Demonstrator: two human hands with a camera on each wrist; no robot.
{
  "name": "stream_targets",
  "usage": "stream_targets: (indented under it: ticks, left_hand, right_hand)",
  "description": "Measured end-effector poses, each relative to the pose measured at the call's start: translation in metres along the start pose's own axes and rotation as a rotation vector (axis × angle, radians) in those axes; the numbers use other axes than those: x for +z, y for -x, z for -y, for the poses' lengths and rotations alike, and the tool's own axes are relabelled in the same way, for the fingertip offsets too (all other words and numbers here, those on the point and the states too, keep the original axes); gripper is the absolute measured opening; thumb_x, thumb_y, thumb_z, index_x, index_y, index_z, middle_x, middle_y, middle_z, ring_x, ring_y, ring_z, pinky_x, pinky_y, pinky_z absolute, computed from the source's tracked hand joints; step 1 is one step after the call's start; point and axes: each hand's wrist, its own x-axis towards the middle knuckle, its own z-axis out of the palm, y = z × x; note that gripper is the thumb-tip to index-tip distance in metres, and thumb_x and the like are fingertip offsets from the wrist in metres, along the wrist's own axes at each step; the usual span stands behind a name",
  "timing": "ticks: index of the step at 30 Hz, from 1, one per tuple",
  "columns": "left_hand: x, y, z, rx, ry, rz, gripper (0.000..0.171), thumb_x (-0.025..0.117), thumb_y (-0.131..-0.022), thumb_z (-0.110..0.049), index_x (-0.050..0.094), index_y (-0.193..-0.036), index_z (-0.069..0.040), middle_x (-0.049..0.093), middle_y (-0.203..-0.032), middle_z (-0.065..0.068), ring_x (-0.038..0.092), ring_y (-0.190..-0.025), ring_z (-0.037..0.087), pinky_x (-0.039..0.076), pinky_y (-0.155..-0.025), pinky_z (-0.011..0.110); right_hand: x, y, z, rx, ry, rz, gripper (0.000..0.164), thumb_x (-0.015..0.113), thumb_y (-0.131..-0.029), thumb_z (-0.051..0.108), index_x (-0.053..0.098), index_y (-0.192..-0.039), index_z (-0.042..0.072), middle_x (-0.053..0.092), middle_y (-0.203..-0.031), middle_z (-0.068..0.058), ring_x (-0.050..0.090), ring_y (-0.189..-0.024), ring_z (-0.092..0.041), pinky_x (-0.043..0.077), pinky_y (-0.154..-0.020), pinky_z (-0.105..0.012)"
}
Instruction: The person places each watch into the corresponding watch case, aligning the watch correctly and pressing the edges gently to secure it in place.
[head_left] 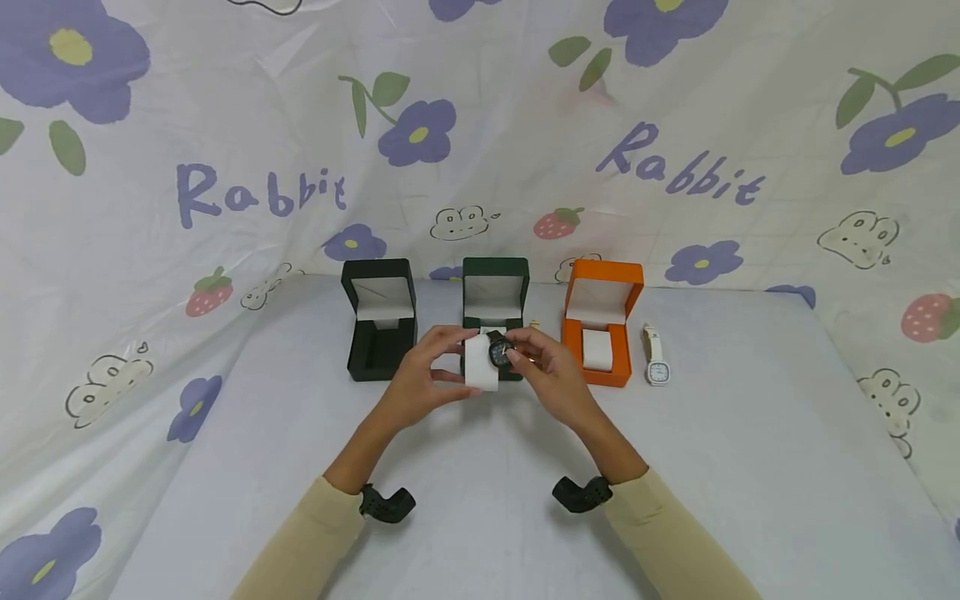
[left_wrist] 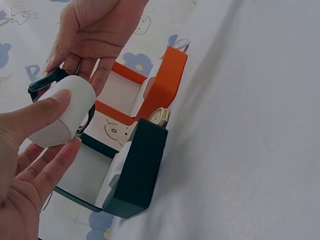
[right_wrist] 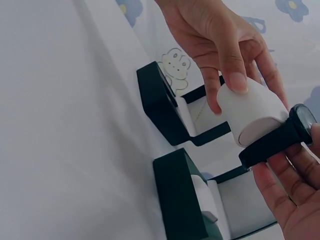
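Observation:
Above the table's middle, my left hand (head_left: 420, 379) grips a white watch cushion (head_left: 481, 372) between thumb and fingers. A black wristwatch (head_left: 500, 349) is held in my right hand (head_left: 561, 377), its dark dial facing up in the head view. In the right wrist view the black strap (right_wrist: 272, 143) lies against one end of the cushion (right_wrist: 250, 107). The left wrist view shows dark strap on both sides of the cushion (left_wrist: 70, 107); whether it is fastened is hidden. Behind both hands stands an open green watch box (head_left: 495, 268), partly covered by them.
At left stands an open black watch box (head_left: 381, 271) with no cushion inside. An open orange watch box (head_left: 621, 367) at right holds a white cushion (head_left: 597, 350). Beyond it lies a white watch (head_left: 657, 362). A gold-coloured watch (left_wrist: 160, 116) sits between the green and orange boxes.

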Motion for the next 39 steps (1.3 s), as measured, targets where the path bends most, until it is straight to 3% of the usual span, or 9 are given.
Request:
stream_targets:
  ticks: [8,14,28,34,39]
  left_hand:
    - [0.000,-0.001,0.005,-0.029,0.033,-0.039,0.077,0.085,-0.075,0.010,0.053,-0.145,0.000,0.049,-0.139,0.016,0.057,-0.120,0.035,0.062,-0.084,0.032]
    - [0.000,-0.003,0.004,-0.029,0.044,-0.044,0.076,0.085,-0.075,0.010,0.053,-0.144,0.000,0.049,-0.139,0.015,0.057,-0.120,0.035,0.061,-0.084,0.033]
    - [0.000,-0.011,0.001,-0.021,0.035,-0.039,0.076,0.086,-0.075,0.007,0.055,-0.143,-0.003,0.049,-0.140,0.013,0.058,-0.119,0.034,0.061,-0.084,0.032]
    - [0.002,-0.014,0.002,-0.033,0.045,-0.046,0.076,0.086,-0.076,0.007,0.054,-0.144,-0.004,0.049,-0.142,0.013,0.057,-0.121,0.035,0.062,-0.084,0.034]
    - [0.004,-0.016,0.013,-0.054,0.056,-0.058,0.078,0.087,-0.074,0.006,0.055,-0.144,-0.007,0.049,-0.142,0.009,0.057,-0.122,0.034,0.062,-0.083,0.034]
  right_hand:
    - [-0.008,-0.001,-0.001,-0.028,-0.015,0.101,0.041,0.067,-0.095,-0.003,0.060,-0.135,0.004,0.065,-0.117,-0.016,0.061,-0.109,-0.027,0.054,-0.098,-0.030]
    - [-0.009,-0.002,-0.003,-0.025,-0.020,0.070,0.044,0.070,-0.091,-0.007,0.064,-0.133,0.006,0.067,-0.111,-0.013,0.063,-0.108,-0.027,0.055,-0.099,-0.033]
    - [-0.013,-0.004,-0.004,0.054,0.021,-0.031,0.010,0.077,-0.090,0.004,0.076,-0.100,0.003,0.072,-0.099,-0.009,0.067,-0.090,-0.024,0.059,-0.080,-0.023]
    - [-0.014,-0.003,-0.005,0.049,0.017,-0.047,0.006,0.076,-0.091,0.006,0.077,-0.096,0.003,0.071,-0.093,-0.008,0.063,-0.089,-0.023,0.058,-0.080,-0.023]
    - [-0.015,-0.003,-0.005,0.042,-0.007,-0.050,0.008,0.075,-0.091,0.005,0.076,-0.097,0.000,0.071,-0.094,-0.011,0.064,-0.086,-0.022,0.058,-0.079,-0.022]
